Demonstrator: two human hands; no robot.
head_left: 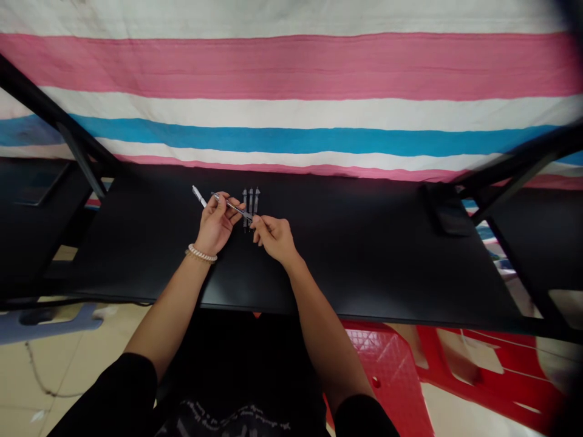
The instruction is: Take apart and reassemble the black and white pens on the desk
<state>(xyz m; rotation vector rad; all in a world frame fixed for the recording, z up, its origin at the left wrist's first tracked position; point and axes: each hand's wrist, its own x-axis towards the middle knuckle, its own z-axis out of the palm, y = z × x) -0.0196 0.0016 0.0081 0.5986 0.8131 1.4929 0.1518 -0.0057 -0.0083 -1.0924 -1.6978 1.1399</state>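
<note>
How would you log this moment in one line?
left hand: holding pen; right hand: pinching same pen; black table: three pens side by side, white pen left of them

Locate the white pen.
In the head view, the white pen lies left of centre on the black table, just beyond the left hand, which seems to cover its lower end.

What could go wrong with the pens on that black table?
The held pen might slip and drop, since the left hand and right hand have it in their fingers. If it falls, it could knock the three pens lying side by side right beneath it out of line. The left hand might also bump the white pen, which shows only partly beside it.
</note>
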